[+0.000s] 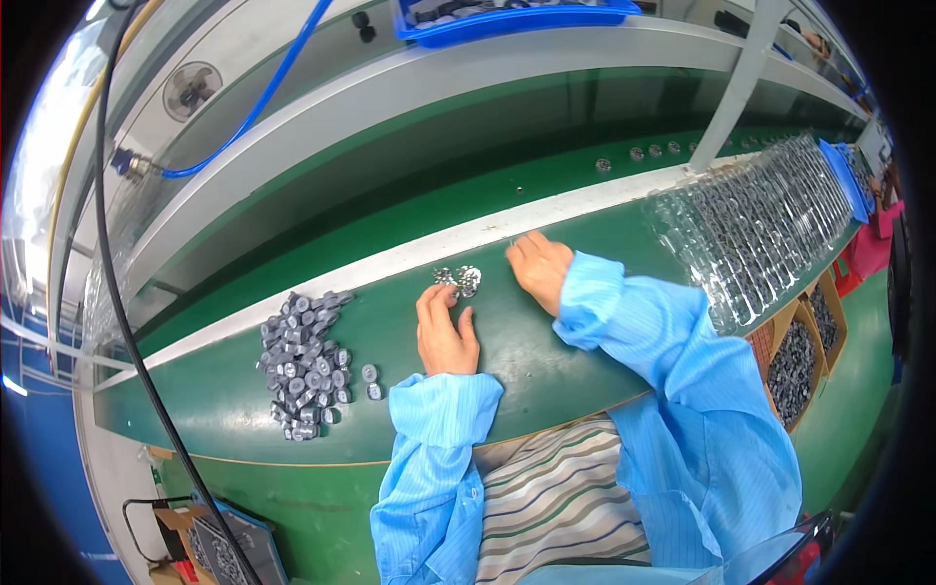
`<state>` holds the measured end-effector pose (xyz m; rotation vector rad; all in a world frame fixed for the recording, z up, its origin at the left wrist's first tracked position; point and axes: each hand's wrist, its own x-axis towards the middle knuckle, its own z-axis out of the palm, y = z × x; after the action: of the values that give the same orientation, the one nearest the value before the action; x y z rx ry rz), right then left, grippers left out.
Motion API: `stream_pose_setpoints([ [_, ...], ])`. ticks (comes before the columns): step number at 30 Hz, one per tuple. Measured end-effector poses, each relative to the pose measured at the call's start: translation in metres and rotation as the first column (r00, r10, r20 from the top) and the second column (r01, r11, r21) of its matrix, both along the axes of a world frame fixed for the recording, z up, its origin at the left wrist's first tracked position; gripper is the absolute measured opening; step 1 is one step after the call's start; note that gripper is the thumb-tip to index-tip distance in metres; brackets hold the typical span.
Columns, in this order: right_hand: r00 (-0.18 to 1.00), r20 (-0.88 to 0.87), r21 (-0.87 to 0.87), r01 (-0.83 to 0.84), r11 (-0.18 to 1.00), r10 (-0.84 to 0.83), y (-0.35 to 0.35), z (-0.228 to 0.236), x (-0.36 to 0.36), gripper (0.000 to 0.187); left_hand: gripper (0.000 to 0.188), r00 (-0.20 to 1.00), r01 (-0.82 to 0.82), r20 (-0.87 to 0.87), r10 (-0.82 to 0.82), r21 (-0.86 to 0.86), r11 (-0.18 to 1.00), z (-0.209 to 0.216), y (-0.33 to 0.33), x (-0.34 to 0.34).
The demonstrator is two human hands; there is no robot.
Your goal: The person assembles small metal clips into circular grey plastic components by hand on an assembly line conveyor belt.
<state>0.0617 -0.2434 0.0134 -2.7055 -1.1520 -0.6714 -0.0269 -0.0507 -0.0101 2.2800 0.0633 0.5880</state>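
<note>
A long green table (526, 385) spread beneath both hands, and beyond them, past a white strip, ran a green belt (556, 185). Clear plastic trays (731, 310) with rows of small parts stood well to the right of the right hand. A heap of grey caps (307, 361) lay to the left of the left hand, well apart from it. The right hand (539, 268) was narrow, its fingers curled low over the table; whether it held anything, one could not tell. The left hand (448, 330) had its thumb a little apart from its fingers, whose tips were at the shiny pieces (469, 281) just ahead; whether it pinched one could not be told. Small round discs (604, 165) sat on the belt, beyond the right hand. Two loose caps (373, 391) lay between the left hand and the heap.
</note>
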Motion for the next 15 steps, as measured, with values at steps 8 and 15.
stream_pose_setpoints([
  [8,0.989,0.117,-0.267,0.117,0.957,-0.088,0.06,-0.016,-0.007,0.014,0.039,0.997,-0.069,0.047,0.066,0.049,0.996,0.009,0.005,-0.002],
  [15,0.995,-0.031,-0.179,-0.101,0.979,0.097,0.04,-0.004,-0.059,0.03,0.04,0.999,-0.044,0.032,0.042,0.069,0.997,0.009,0.004,-0.002],
])
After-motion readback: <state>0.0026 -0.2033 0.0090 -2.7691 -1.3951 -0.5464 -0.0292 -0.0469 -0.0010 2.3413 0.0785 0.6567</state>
